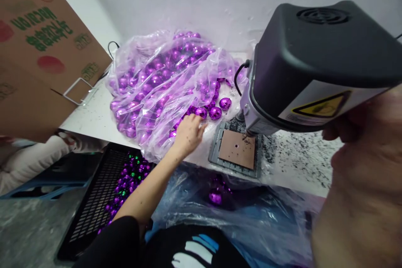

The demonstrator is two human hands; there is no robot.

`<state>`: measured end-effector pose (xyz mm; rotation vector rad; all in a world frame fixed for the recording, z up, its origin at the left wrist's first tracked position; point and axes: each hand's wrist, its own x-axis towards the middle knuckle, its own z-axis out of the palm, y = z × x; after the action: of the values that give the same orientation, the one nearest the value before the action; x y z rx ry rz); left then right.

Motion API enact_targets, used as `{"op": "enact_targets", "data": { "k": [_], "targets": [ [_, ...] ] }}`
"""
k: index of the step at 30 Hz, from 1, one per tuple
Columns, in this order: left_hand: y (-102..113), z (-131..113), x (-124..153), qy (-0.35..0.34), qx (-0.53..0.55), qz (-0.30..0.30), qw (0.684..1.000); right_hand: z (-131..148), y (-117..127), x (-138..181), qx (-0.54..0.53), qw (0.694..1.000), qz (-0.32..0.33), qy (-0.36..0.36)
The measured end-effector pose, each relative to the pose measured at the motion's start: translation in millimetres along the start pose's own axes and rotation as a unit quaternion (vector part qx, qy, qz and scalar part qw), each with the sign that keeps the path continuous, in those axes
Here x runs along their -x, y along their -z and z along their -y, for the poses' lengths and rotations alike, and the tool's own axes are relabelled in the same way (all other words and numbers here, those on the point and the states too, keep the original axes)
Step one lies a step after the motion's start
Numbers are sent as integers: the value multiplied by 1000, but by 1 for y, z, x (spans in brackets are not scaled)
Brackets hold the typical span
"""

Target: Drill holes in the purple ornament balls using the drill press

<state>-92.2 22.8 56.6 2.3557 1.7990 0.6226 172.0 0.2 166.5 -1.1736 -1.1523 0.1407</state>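
My left hand (188,134) reaches to the mouth of a clear plastic bag (150,104) full of shiny purple faceted balls. Its fingertips are at a purple ball (201,112), with the thumb apart and no ball visibly gripped. Two more loose balls, one nearer (215,113) and one farther (225,103), lie just to the right. My right hand (354,127) is raised close to the camera, its fingers curled behind the black-housed bench machine (314,58); what they hold is hidden. Below the machine head, a brown square plate (235,150) with a small hole lies on the grey metal base (216,157).
A printed cardboard box (47,58) stands at left. Below the table (94,113), a black crate (91,201) holds purple and green pieces. Plastic sheeting (266,217) with a purple ball (216,197) covers my lap. Dark shavings litter the right. Another person's sleeve (31,163) shows at left.
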Motion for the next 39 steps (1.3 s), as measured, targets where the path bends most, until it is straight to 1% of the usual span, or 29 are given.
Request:
{"op": "enact_targets", "data": {
  "k": [2, 3, 4, 5, 6, 7, 8, 9, 10, 11, 12, 14, 15, 16, 17, 19, 21, 22, 24, 27, 29, 31, 36, 38, 39],
  "targets": [
    [1, 17, -13, 48, -105, 64, 991, 1, 1, 2, -25, 1000, 1, 1],
    [0, 23, -16, 53, -131, 105, 984, 2, 1, 2, -30, 1000, 3, 1],
    [-1, 27, -16, 50, -137, 139, 980, 1, 1, 3, -28, 1000, 4, 0],
    [-2, 30, -16, 43, -124, 160, 978, 1, 1, 3, -27, 1000, 5, -1],
    [-2, 31, -15, 37, -95, 161, 982, 1, 1, 3, -26, 1000, 5, -1],
    [-2, 31, -14, 35, -48, 142, 988, 0, 1, 3, -27, 1000, 1, 1],
    [-1, 30, -13, 40, 20, 109, 993, 0, 1, 4, -29, 1000, 0, 2],
    [0, 29, -13, 51, 109, 73, 990, 1, 1, 4, -31, 1000, -1, 4],
    [2, 27, -13, 65, 216, 43, 973, 1, 1, 4, -32, 999, 3, 4],
    [4, 25, -12, 82, 332, 28, 939, 2, 1, 4, -33, 999, 8, 5],
    [5, 22, -11, 97, 444, 30, 890, 3, 1, 4, -31, 999, 14, 8],
    [7, 16, -7, 116, 623, 75, 770, 6, 0, 4, -24, 999, 21, 16],
    [6, 12, -5, 123, 681, 104, 714, 7, 0, 4, -21, 999, 22, 22],
    [5, 8, -2, 129, 722, 129, 667, 7, -1, 3, -20, 999, 22, 25],
    [3, 4, 1, 134, 750, 152, 630, 7, -1, 3, -21, 999, 19, 26],
    [-4, -4, 7, 147, 783, 187, 575, 8, -3, 2, -30, 999, 12, 24],
    [-12, -10, 13, 161, 800, 208, 539, 9, -4, 2, -37, 999, 10, 19],
    [-17, -13, 15, 169, 805, 213, 528, 10, -3, 2, -37, 999, 11, 15],
    [-26, -19, 19, 183, 809, 211, 517, 11, -2, 2, -37, 999, 21, 7],
    [-34, -24, 24, 198, 813, 202, 510, 13, 1, 3, -39, 999, 29, 7],
    [-35, -26, 27, 206, 821, 201, 493, 13, 1, 3, -39, 999, 32, 13],
    [-34, -27, 29, 215, 837, 207, 459, 11, 0, 4, -38, 999, 28, 18],
    [-27, -30, 36, 259, 875, 229, 339, 5, -3, 4, -51, 998, 14, 27],
    [-24, -31, 39, 278, 884, 224, 302, 2, -2, 4, -61, 998, 11, 15],
    [-24, -32, 41, 285, 886, 221, 290, 0, -1, 4, -62, 998, 9, 7]
  ]
}}
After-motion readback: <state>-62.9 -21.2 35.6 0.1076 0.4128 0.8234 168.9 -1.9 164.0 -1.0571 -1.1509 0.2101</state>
